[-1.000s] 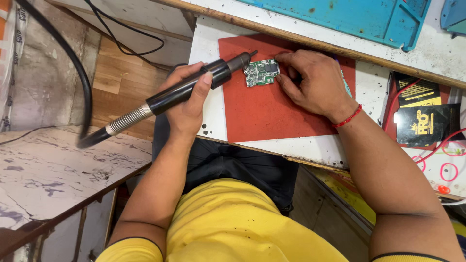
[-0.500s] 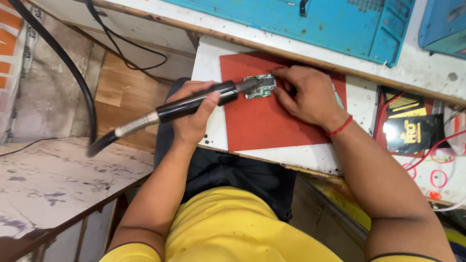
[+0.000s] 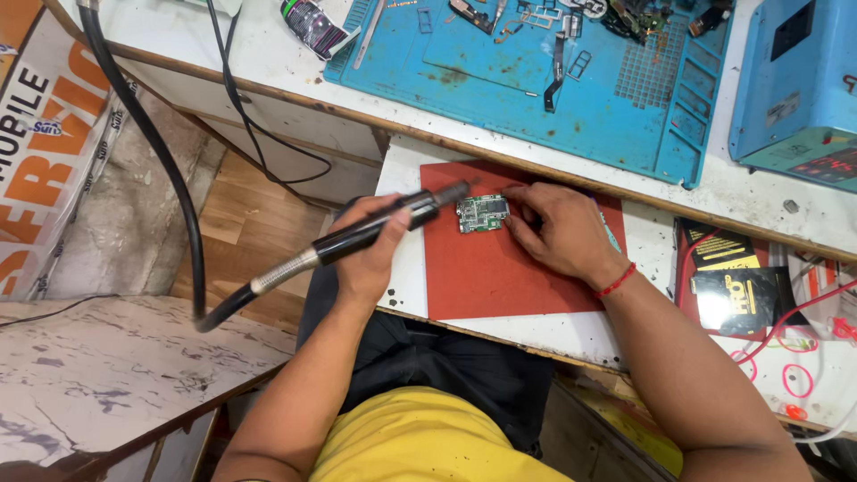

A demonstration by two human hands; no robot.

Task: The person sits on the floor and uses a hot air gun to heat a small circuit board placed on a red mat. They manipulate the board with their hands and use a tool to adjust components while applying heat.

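Red mat under both hands, small green circuit board lying on it. Left hand clenched round a black rotary handpiece, tip just short of the board's left edge, flexible shaft trailing back past the wrist. Right hand pressing fingertips against the board's right edge, pinning it, grasping nothing. Likely mid-approach: working the board with the tip. Next move calls for a steady pin and light, exact contact.
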